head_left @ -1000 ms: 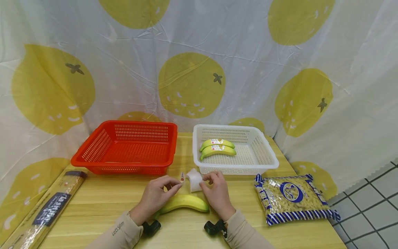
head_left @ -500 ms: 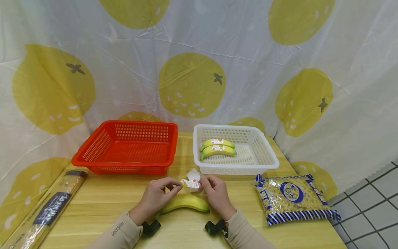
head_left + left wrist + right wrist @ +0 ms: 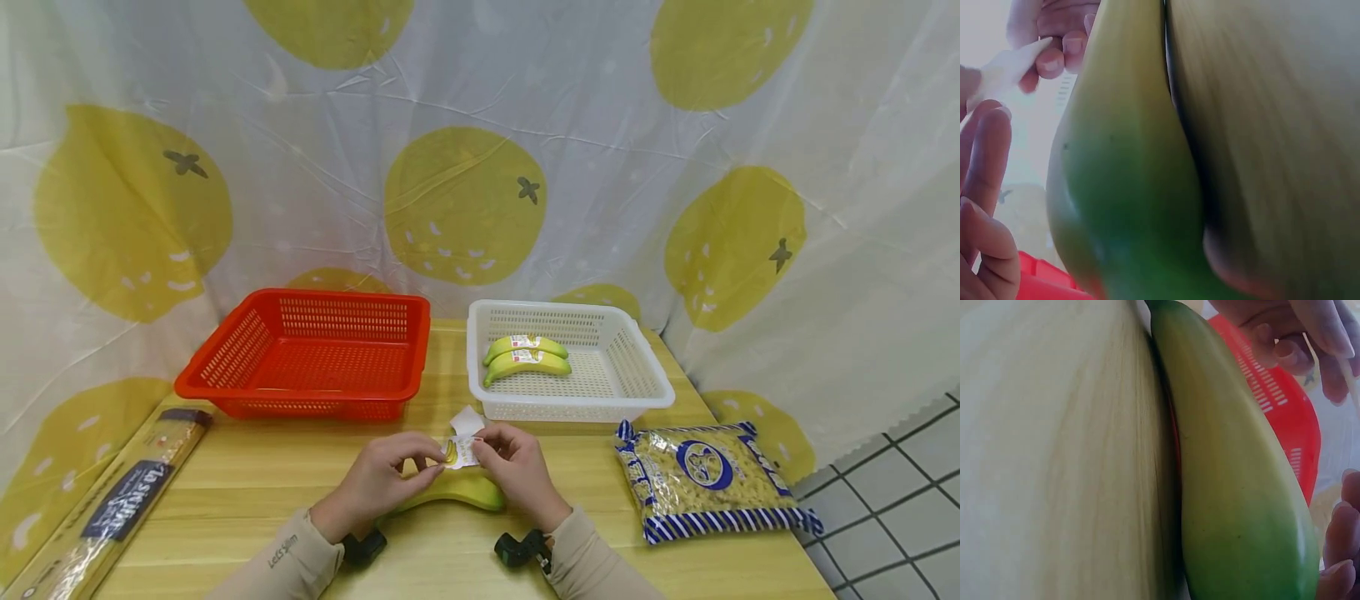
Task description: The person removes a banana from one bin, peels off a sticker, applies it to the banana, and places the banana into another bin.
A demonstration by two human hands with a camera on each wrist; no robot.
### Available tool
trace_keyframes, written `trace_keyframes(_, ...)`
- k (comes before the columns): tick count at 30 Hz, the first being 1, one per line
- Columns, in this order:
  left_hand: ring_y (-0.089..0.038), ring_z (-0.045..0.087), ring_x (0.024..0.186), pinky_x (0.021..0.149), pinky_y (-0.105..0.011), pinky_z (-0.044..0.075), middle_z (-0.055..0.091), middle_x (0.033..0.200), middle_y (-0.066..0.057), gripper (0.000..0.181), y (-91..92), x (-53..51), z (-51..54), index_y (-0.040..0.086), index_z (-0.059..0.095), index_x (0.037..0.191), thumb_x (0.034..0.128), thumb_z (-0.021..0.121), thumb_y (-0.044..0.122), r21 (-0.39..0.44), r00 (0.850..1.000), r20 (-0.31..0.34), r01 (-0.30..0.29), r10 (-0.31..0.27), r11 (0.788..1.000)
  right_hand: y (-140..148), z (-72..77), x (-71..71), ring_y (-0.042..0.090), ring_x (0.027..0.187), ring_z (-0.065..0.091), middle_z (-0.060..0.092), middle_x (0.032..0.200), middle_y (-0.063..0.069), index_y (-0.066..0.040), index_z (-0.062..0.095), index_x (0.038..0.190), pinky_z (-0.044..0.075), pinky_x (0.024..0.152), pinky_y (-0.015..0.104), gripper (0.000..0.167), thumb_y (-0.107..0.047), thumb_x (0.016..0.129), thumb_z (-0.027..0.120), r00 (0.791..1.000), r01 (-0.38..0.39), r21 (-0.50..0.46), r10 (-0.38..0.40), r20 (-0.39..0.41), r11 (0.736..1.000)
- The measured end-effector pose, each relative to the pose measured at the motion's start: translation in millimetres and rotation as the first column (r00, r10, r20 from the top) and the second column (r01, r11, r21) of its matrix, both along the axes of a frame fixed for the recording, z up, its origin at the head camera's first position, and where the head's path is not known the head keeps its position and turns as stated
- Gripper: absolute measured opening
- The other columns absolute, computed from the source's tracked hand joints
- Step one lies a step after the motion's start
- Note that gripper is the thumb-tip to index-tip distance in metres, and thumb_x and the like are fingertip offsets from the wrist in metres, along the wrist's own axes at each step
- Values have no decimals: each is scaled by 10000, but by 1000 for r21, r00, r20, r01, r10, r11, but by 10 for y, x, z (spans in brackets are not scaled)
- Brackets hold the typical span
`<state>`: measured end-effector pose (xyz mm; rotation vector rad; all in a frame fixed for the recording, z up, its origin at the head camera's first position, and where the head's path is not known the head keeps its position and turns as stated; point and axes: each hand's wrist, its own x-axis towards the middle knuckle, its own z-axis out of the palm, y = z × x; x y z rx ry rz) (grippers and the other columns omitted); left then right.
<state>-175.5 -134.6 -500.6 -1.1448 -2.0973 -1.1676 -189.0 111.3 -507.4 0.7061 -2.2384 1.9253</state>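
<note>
White and thin, the sticker (image 3: 463,452) is held up near the far side of the loose banana (image 3: 459,488), and I see no touch between them. The left hand (image 3: 382,472) pinches one end and the right hand (image 3: 517,468) pinches the other, thumb to finger, with no gap left. If one hand tugs harder, I think the sticker could rip or curl up, and a sticky back might cling to a fingertip. If it comes down crooked, it may wrinkle on the banana's round skin. Its long way goes from hand to hand, much like the banana's, with the printed side facing the person and its banana drawing at the left end. Past the banana lies a white paper scrap (image 3: 467,421). Farther back, a red basket (image 3: 300,403) is to the banana's left and a white basket (image 3: 592,402) to its right.
</note>
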Motion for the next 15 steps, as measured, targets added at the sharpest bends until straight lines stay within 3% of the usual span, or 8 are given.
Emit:
trace_keyframes(2, 11, 637, 757, 555, -88, 403, 744, 987, 86, 211, -8, 7, 5, 214, 753, 1014, 871, 821, 75, -6, 1000, 14, -12, 12, 1000, 2, -16, -6, 54, 731, 583, 715, 912, 149, -63, 744, 989, 473, 628, 185, 49, -101, 971, 717, 1000, -1, 4, 1, -18, 1000)
trace_keyframes(6, 27, 615, 724, 534, -109, 405, 732, 912, 131, 155, -11, 33, 23, 234, 735, 971, 892, 816, 129, -12, 993, 60, -97, 98, 995, -6, -24, -1, 37, 721, 593, 730, 923, 162, -55, 750, 986, 485, 622, 189, 42, -58, 960, 717, 999, -17, 1, 17, -44, 1000)
trace_keyframes(10, 36, 601, 677, 528, -169, 445, 711, 820, 159, 294, -11, 54, 35, 206, 692, 1069, 845, 851, 101, -10, 970, 153, -190, 189, 982, -24, -21, 28, 39, 685, 605, 756, 896, 139, -49, 768, 993, 510, 606, 223, 70, -26, 945, 723, 992, -35, 51, 41, -123, 998)
trace_keyframes(13, 41, 602, 680, 543, -200, 470, 701, 812, 179, 343, -21, 62, 42, 198, 692, 1131, 843, 854, 106, -34, 953, 204, -223, 225, 974, -34, -18, 51, 59, 678, 628, 765, 882, 128, -39, 770, 1018, 538, 603, 260, 100, -3, 935, 726, 977, -55, 93, 72, -199, 994)
trace_keyframes(15, 37, 600, 693, 553, -204, 479, 704, 844, 189, 293, -41, 72, 39, 223, 722, 1093, 851, 844, 109, -56, 950, 205, -229, 236, 972, -40, -21, 62, 65, 679, 638, 768, 883, 110, -50, 771, 1040, 546, 601, 267, 119, -11, 934, 733, 972, -67, 99, 87, -220, 993)
